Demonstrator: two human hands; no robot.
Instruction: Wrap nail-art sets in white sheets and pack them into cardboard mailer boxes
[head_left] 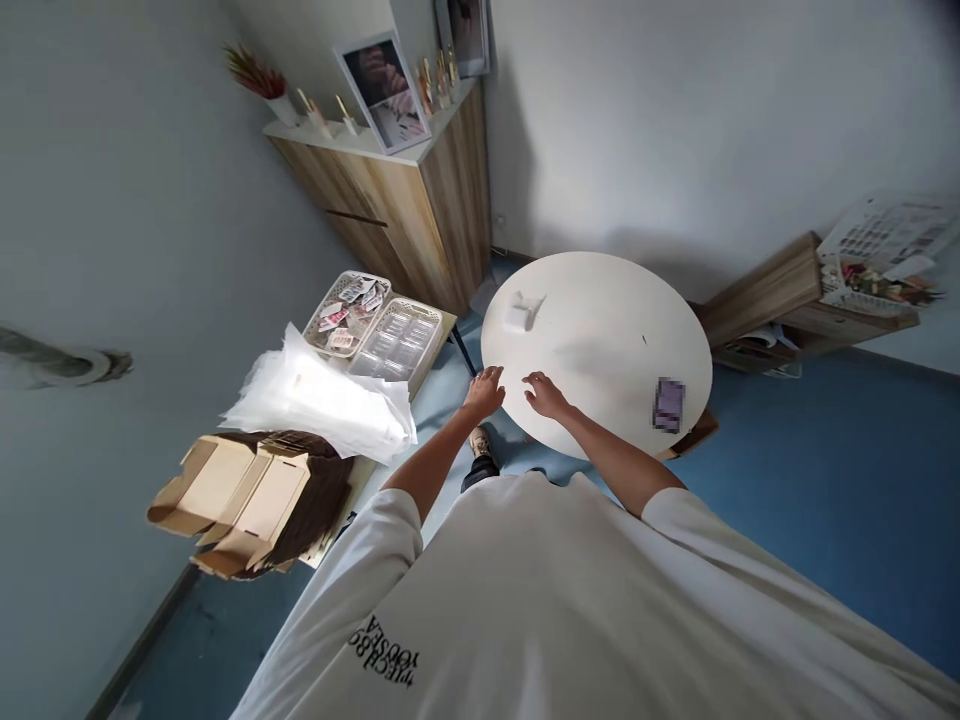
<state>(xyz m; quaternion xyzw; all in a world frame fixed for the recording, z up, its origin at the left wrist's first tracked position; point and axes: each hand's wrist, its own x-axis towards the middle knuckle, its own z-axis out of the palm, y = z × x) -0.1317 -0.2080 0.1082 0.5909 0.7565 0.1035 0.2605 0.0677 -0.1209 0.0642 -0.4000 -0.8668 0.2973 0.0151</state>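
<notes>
My left hand (486, 391) is just off the near left edge of the round white table (592, 350), fingers apart and nothing visible in it. Above the table's near left part is my right hand (546, 396), also empty, its fingers loosely bent and apart. A small white item (519, 314), perhaps a tissue pack, lies beyond both hands on the tabletop. Toward the right edge of the table sits a blurred purple item (669, 404), whose kind I cannot make out.
On a side table at left are a basket of small packets (349, 312), a basket of clear plastic boxes (397, 340), white sheets (322, 400) and stacked flat cardboard boxes (255, 500). A wooden cabinet (405, 215) stands behind; a low wooden shelf (765, 280) stands at right.
</notes>
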